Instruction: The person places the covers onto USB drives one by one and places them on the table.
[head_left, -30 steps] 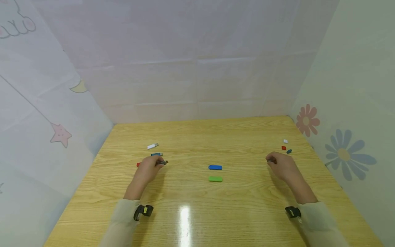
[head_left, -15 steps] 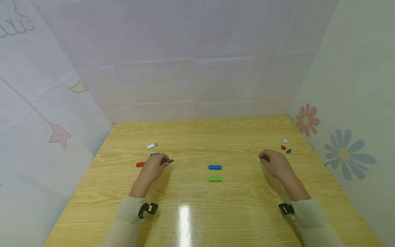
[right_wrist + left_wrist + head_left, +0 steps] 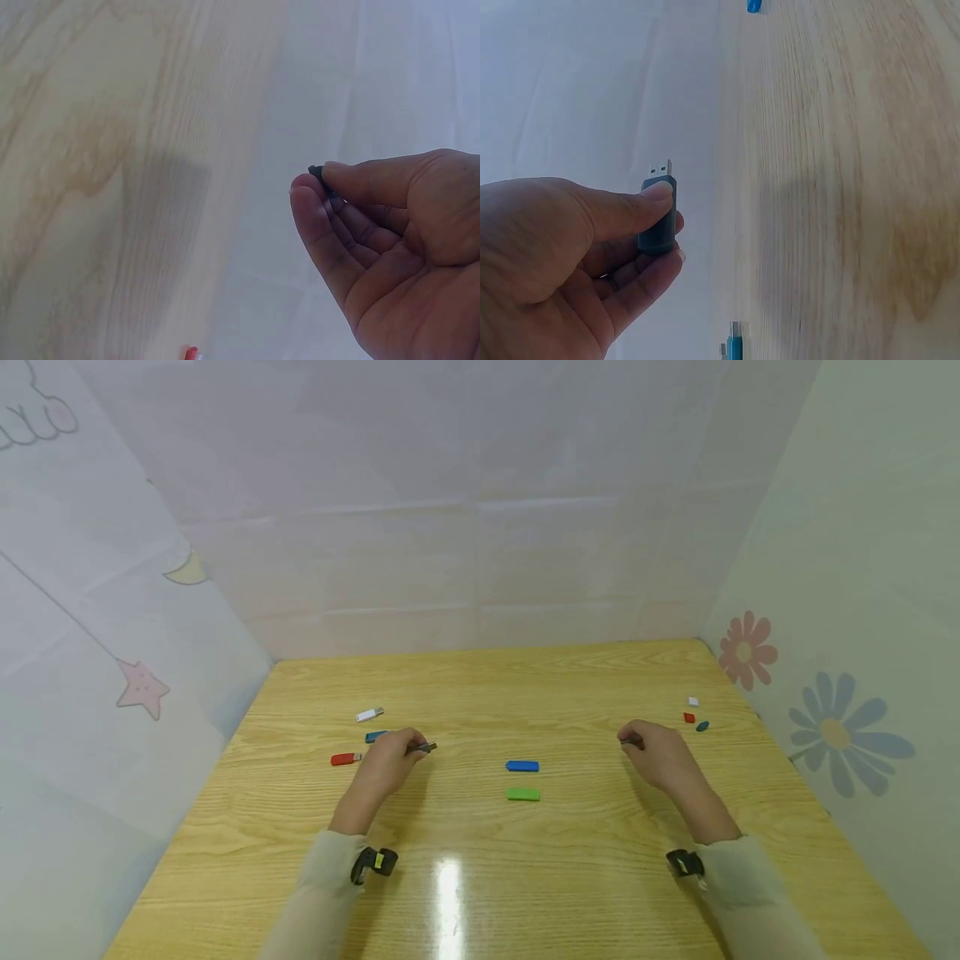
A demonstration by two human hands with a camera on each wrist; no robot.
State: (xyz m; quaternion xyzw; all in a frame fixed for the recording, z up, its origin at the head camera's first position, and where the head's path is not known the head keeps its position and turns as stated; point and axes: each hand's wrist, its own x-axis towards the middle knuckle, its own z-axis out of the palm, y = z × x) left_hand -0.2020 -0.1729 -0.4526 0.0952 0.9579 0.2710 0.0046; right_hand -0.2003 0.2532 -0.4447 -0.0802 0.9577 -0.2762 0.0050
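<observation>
My left hand [image 3: 384,768] pinches a dark grey USB flash drive [image 3: 657,225] between thumb and fingers, its bare metal plug [image 3: 660,169] pointing away from the palm. Across the table, my right hand [image 3: 663,764] pinches a small dark cap [image 3: 316,174], mostly hidden by the fingertips. Both hands are raised over the wooden table [image 3: 480,693]. Close by the left hand lie a red flash drive [image 3: 344,759], a teal-blue one [image 3: 374,737] partly behind the hand, and a white one [image 3: 367,715], plugs uncovered.
Between the hands lie a blue stick [image 3: 522,767] and a green stick [image 3: 523,795], both shaped like capped flash drives. Past the right hand are a white cap [image 3: 693,702], a red cap [image 3: 689,717] and a blue cap [image 3: 702,726]. Cloth-covered walls [image 3: 480,568] border the table.
Both hands have moved inward, the left rightward with the flash drive and the right leftward with the cap. More of the red flash drive now shows beside the left hand.
</observation>
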